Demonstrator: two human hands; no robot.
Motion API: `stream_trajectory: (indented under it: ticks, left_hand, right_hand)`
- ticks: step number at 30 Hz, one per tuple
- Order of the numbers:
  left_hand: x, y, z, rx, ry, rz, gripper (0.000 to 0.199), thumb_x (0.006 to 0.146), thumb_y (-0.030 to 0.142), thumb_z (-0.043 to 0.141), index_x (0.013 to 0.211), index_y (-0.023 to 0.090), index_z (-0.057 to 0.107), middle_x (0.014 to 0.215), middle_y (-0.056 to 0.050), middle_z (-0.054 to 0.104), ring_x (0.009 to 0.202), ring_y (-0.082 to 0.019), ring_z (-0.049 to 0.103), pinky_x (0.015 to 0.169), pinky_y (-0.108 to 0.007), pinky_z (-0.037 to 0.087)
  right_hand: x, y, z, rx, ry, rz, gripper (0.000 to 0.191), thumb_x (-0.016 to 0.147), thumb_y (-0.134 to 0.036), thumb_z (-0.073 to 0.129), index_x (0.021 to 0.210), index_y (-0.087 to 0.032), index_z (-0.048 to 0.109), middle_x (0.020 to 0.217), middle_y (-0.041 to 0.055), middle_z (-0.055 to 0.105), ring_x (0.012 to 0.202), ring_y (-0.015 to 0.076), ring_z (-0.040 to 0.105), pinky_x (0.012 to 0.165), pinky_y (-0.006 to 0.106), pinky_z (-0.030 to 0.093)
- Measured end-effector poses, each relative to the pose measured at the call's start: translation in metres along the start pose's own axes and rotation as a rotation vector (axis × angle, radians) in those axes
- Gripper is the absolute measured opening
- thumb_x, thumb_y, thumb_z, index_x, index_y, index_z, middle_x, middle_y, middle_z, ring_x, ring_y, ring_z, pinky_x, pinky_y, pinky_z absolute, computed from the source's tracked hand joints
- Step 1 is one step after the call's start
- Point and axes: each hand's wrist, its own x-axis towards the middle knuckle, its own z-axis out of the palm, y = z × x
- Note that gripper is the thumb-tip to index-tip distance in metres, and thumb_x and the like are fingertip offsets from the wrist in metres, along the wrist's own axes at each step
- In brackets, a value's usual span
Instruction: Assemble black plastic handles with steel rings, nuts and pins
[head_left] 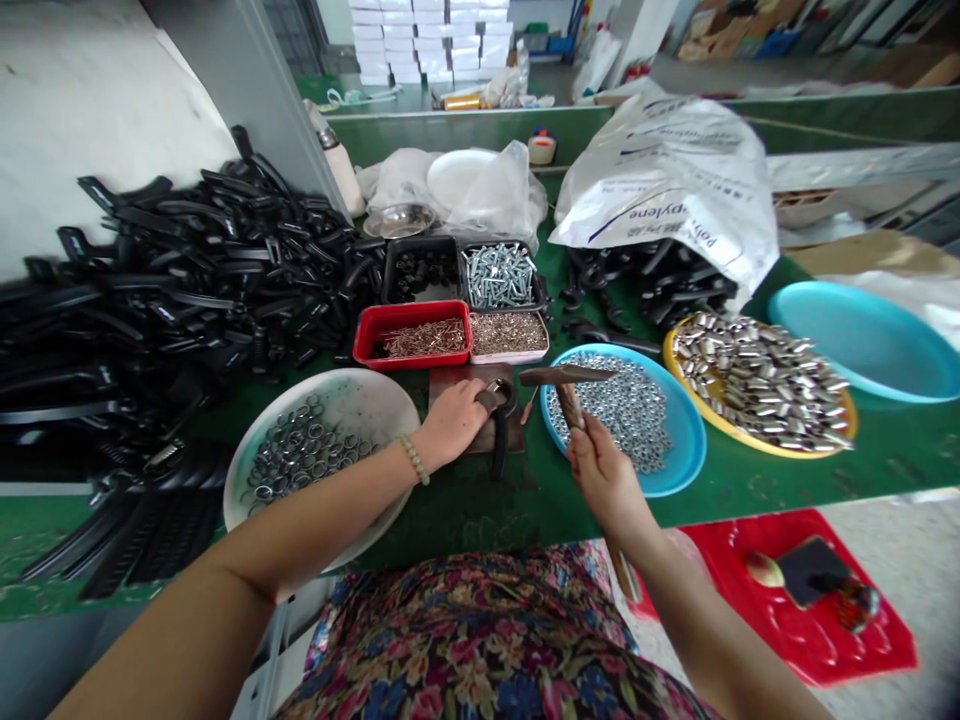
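My left hand (452, 418), with a beaded bracelet at the wrist, has its fingers closed on a small metal part (493, 393) at the head of a black curved part (501, 440). That black part rests on a dark metal plate (472, 448) at the middle of the bench. To the right, my right hand (600, 462) grips the wooden handle of a hammer (568, 376). The hammer head is raised over the left rim of a blue basin of nuts (679, 465), apart from the black part.
A white basin of metal rings (244, 470) stands left. Black parts (225, 260) are heaped behind it. Trays of screws (500, 278) and a red tray of pins (365, 345) stand behind the plate. A yellow basin of metal sleeves (772, 385) and a blue basin (862, 340) stand right.
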Motion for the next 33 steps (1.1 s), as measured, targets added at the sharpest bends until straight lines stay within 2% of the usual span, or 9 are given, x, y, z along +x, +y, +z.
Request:
stream_trajectory:
  ticks: [6, 10, 14, 19, 23, 25, 28, 31, 33]
  left_hand:
    - [-0.01, 0.001, -0.003, -0.05, -0.041, 0.054, 0.024, 0.092, 0.022, 0.04, 0.1, 0.015, 0.061, 0.103, -0.01, 0.057, 0.095, -0.022, 0.053, 0.085, -0.037, 0.045]
    - [-0.025, 0.0, -0.008, -0.219, 0.029, -0.049, 0.03, 0.087, 0.024, 0.05, 0.116, 0.019, 0.055, 0.11, -0.009, 0.055, 0.104, -0.022, 0.052, 0.095, -0.038, 0.044]
    - [-0.055, 0.002, -0.016, -0.232, 0.072, -0.143, 0.046, 0.085, 0.028, 0.054, 0.128, 0.016, 0.045, 0.117, -0.011, 0.051, 0.109, -0.024, 0.05, 0.097, -0.039, 0.043]
    - [-0.077, 0.003, -0.012, -0.154, -0.018, -0.114, 0.035, 0.087, 0.017, 0.046, 0.121, 0.019, 0.053, 0.108, -0.01, 0.057, 0.096, -0.023, 0.053, 0.087, -0.038, 0.048]
    - [-0.08, 0.008, -0.006, -0.159, -0.022, -0.116, 0.036, 0.086, 0.017, 0.047, 0.122, 0.02, 0.054, 0.108, -0.01, 0.059, 0.095, -0.022, 0.054, 0.087, -0.038, 0.048]
    - [-0.076, 0.004, -0.011, -0.189, -0.023, -0.113, 0.034, 0.086, 0.018, 0.048, 0.119, 0.02, 0.056, 0.105, -0.009, 0.06, 0.094, -0.022, 0.056, 0.086, -0.037, 0.048]
    - [-0.054, -0.029, -0.033, -0.258, 0.037, -0.136, 0.023, 0.088, 0.024, 0.049, 0.107, 0.019, 0.061, 0.1, -0.008, 0.063, 0.092, -0.019, 0.058, 0.085, -0.032, 0.047]
    - [-0.019, -0.093, -0.066, -0.164, 0.179, -0.319, 0.02, 0.089, 0.024, 0.047, 0.101, 0.016, 0.061, 0.098, -0.008, 0.065, 0.092, -0.018, 0.059, 0.087, -0.029, 0.044]
    - [0.001, -0.134, -0.083, -0.003, 0.065, -0.47, 0.017, 0.087, 0.02, 0.047, 0.091, 0.015, 0.063, 0.085, -0.008, 0.066, 0.082, -0.019, 0.06, 0.08, -0.03, 0.044]
  right_hand:
    - [-0.005, -0.005, 0.002, -0.051, -0.047, -0.024, 0.045, 0.093, -0.044, 0.034, 0.125, -0.016, 0.048, 0.096, 0.012, 0.069, 0.081, 0.023, 0.067, 0.065, 0.032, 0.051]
    - [-0.007, -0.02, 0.001, -0.186, -0.137, -0.103, 0.042, 0.093, -0.037, 0.034, 0.127, -0.018, 0.05, 0.104, 0.0114, 0.069, 0.091, 0.0256, 0.067, 0.072, 0.034, 0.052]
    - [-0.007, -0.042, -0.001, -0.277, -0.183, -0.187, 0.047, 0.093, -0.032, 0.032, 0.139, -0.021, 0.037, 0.112, 0.0112, 0.067, 0.094, 0.0258, 0.067, 0.073, 0.034, 0.053]
    - [-0.002, -0.055, 0.0, -0.458, -0.34, -0.137, 0.046, 0.094, -0.031, 0.03, 0.138, -0.019, 0.039, 0.09, 0.01, 0.072, 0.071, 0.0246, 0.07, 0.062, 0.033, 0.052]
    - [-0.002, -0.058, 0.005, -0.385, -0.21, -0.189, 0.047, 0.094, -0.032, 0.028, 0.138, -0.019, 0.038, 0.097, 0.0106, 0.071, 0.078, 0.023, 0.07, 0.065, 0.032, 0.052]
    - [-0.001, -0.054, 0.007, -0.441, -0.264, -0.177, 0.046, 0.094, -0.033, 0.027, 0.136, -0.018, 0.042, 0.084, 0.0088, 0.072, 0.069, 0.0233, 0.069, 0.059, 0.032, 0.051]
    - [0.004, -0.032, -0.003, -0.545, -0.309, -0.147, 0.045, 0.094, -0.037, 0.028, 0.135, -0.023, 0.043, 0.083, 0.0071, 0.072, 0.064, 0.0237, 0.068, 0.054, 0.031, 0.049]
    - [0.017, 0.009, -0.034, -0.699, -0.028, -0.098, 0.05, 0.093, -0.045, 0.031, 0.138, -0.025, 0.039, 0.101, 0.0114, 0.069, 0.068, 0.026, 0.067, 0.05, 0.032, 0.047]
    - [0.029, 0.039, -0.058, -0.849, 0.075, -0.039, 0.054, 0.092, -0.049, 0.03, 0.139, -0.025, 0.039, 0.101, 0.014, 0.068, 0.067, 0.0283, 0.066, 0.049, 0.036, 0.046]
